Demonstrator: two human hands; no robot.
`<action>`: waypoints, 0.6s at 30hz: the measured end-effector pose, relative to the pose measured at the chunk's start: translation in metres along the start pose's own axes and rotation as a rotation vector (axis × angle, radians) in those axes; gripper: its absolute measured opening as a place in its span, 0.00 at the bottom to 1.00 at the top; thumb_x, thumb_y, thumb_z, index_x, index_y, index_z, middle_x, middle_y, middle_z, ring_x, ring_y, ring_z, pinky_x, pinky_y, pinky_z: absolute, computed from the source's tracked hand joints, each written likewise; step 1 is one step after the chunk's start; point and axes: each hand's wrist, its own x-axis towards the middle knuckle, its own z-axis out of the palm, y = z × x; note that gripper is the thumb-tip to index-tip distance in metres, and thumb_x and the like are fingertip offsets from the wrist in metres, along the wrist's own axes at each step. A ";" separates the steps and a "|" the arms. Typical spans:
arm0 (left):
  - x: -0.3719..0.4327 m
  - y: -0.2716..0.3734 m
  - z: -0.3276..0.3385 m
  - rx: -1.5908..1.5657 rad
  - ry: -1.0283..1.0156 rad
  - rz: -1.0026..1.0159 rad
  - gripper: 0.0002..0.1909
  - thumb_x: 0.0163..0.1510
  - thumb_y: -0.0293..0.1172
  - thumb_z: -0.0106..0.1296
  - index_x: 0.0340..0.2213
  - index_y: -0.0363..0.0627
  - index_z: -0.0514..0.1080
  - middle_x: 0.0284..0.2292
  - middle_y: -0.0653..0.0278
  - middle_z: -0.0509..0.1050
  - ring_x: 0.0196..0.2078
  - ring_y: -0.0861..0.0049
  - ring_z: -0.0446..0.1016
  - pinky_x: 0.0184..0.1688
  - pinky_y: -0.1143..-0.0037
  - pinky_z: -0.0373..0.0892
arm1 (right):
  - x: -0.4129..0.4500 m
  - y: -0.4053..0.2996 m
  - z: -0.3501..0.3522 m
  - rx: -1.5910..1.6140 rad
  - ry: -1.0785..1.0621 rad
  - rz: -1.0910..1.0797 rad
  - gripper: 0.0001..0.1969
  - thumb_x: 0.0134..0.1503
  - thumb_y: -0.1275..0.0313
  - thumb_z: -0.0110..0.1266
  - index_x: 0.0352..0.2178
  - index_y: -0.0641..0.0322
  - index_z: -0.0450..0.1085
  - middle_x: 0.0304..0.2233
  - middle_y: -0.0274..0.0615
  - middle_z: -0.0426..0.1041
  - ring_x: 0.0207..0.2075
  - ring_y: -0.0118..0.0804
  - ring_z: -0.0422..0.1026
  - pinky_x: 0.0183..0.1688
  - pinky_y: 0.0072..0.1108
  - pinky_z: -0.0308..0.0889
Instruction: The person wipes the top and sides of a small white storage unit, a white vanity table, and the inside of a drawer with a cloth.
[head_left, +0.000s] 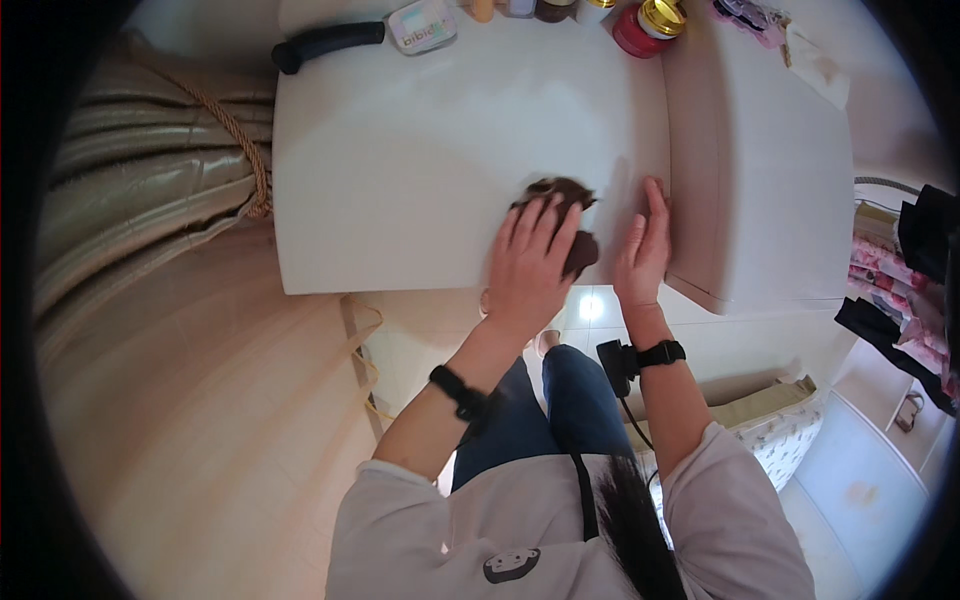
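My left hand (529, 259) lies palm down over a dark brown, soft-looking item (581, 253) on the white tabletop (390, 180), near its front edge. Parts of the brown item show beyond my fingertips and beside my index finger and thumb; what exactly it is cannot be told. The fingers are slightly apart, and whether they grip it is hidden. My right hand (646, 244) rests on its edge at the right side of the tabletop, beside the raised white side unit, with its palm turned toward my left hand. It holds nothing visible.
Along the back stand a black curved object (328, 46), a clear case (422, 26), a red jar (637, 31) with a gold-lidded jar (661, 18), and several small containers. The raised white unit (780, 187) borders the right. A rope-tied curtain (157, 172) hangs at the left.
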 end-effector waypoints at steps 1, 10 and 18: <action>0.020 0.003 0.004 -0.020 0.002 0.022 0.45 0.43 0.35 0.65 0.62 0.44 0.58 0.58 0.56 0.65 0.63 0.59 0.59 0.66 0.59 0.53 | -0.001 0.001 0.000 -0.002 0.015 0.008 0.24 0.67 0.68 0.36 0.62 0.68 0.54 0.63 0.59 0.56 0.66 0.58 0.52 0.68 0.40 0.44; 0.198 -0.010 0.057 0.129 0.141 0.163 0.36 0.47 0.40 0.60 0.57 0.41 0.65 0.56 0.56 0.68 0.61 0.61 0.62 0.65 0.62 0.55 | -0.010 0.005 0.006 -0.079 0.179 -0.087 0.21 0.66 0.68 0.38 0.58 0.69 0.58 0.60 0.57 0.61 0.64 0.58 0.57 0.65 0.40 0.50; 0.144 0.020 0.053 0.009 -0.198 0.477 0.31 0.43 0.36 0.62 0.50 0.40 0.70 0.55 0.56 0.68 0.61 0.60 0.60 0.65 0.60 0.54 | -0.007 0.018 -0.001 0.126 0.365 -0.187 0.22 0.67 0.63 0.38 0.57 0.67 0.58 0.58 0.58 0.62 0.63 0.59 0.57 0.65 0.41 0.51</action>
